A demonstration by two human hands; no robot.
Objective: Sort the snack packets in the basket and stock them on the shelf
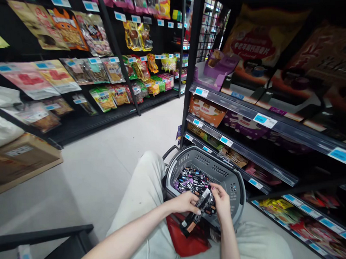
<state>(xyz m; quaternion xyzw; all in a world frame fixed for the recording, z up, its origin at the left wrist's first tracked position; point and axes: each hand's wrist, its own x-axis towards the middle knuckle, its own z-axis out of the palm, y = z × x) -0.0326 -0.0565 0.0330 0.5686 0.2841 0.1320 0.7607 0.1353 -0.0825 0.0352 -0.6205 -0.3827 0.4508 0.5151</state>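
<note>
A grey shopping basket (237, 176) stands between my knees, with many small dark stick-shaped packets (191, 179) piled inside. Over its near side, my left hand (185, 203) is closed around a bunch of dark packets (191, 223) with orange and white marks; their exact kind is too small to read. Fingertips of my right hand (221, 197) pinch near the upper end of this bunch, by a packet with a whitish end (206, 192). Below the hands, something red (186, 239) shows in front of the basket.
At right, a shelf rack (236, 101) of boxed and bagged goods comes close to the basket. Hanging snack bags (97, 67) fill black racks across the aisle. A cardboard box (21, 160) sits on the pale floor (104, 162) at left, near a black frame (41, 237).
</note>
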